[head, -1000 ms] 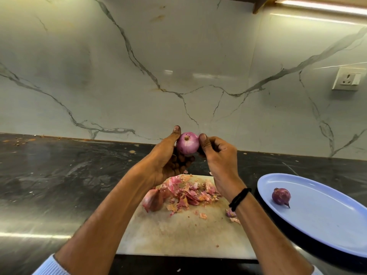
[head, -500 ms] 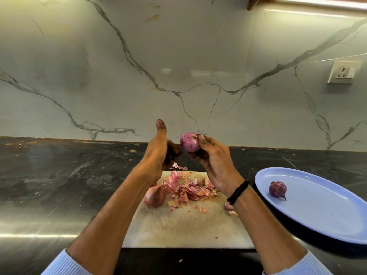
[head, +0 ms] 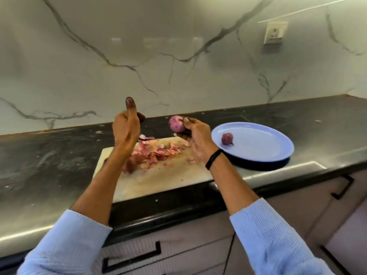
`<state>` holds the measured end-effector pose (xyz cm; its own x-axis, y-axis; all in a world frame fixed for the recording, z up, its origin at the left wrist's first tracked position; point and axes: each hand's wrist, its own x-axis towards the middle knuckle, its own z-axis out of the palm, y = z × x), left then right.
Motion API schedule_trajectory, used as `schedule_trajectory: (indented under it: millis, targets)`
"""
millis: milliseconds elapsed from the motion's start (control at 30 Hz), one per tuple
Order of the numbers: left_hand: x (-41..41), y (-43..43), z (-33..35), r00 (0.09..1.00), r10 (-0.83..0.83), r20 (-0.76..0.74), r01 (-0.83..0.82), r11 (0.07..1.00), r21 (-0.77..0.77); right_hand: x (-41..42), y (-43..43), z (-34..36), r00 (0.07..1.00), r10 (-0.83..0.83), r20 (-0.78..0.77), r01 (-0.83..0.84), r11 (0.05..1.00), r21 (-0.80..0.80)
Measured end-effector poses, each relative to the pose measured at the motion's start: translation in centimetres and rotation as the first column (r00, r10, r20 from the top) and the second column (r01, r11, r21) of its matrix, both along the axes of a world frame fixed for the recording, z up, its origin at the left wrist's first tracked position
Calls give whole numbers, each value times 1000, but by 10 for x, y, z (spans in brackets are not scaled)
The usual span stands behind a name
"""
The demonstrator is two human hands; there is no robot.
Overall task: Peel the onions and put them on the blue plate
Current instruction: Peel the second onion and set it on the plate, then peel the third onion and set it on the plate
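Note:
My right hand (head: 195,137) grips a peeled pink onion (head: 176,124) in its fingertips, above the far right corner of the cutting board (head: 158,181) and just left of the blue plate (head: 264,153). One small dark purple onion (head: 227,138) lies on the plate's left side. My left hand (head: 127,126) is raised over the board with its thumb up and fingers curled, holding nothing that I can see. An unpeeled onion (head: 130,165) lies on the board, partly hidden behind my left forearm, beside a heap of onion skins (head: 158,151).
The board and plate sit on a dark stone counter (head: 49,165) against a marble wall. A wall socket (head: 275,32) is at the upper right. Cabinet drawers with black handles (head: 131,259) run below the counter's front edge.
My left hand has let go of the peeled onion and drawn away to the left. My right hand has carried the onion rightward toward the plate. The view has tilted and shifted.

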<state>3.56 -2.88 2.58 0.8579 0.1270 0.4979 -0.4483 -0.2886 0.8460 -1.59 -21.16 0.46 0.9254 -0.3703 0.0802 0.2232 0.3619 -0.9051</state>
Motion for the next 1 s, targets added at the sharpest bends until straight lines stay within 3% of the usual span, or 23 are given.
schedule_trajectory:
  millis: [67,167,233,300,433,767,1000]
  targets:
    - [-3,-5,-5,998,-42,44,38,996,84,-10,-30,-9,980,-195,-44,186,970,-155]
    - [-7,-10,-8,989,-81,120,59,982,177,-32,-73,-12,856,-514,-52,432,767,-474]
    - [-10,-14,-9,982,-119,148,83,970,230,-47,-97,-7,779,-627,-19,524,667,-531]
    - [-14,-17,-11,975,-167,145,124,956,267,-56,-119,-2,733,-680,-17,571,630,-526]
    - [-13,-17,-12,977,-165,131,123,952,281,-47,-150,-14,686,-717,-123,525,605,-599]
    - [-5,-14,-11,987,-140,82,119,968,223,-67,-135,-8,634,-734,-244,280,512,-812]
    - [-4,-14,-11,986,-149,72,129,965,227,-64,-128,-11,601,-772,-207,253,429,-867]
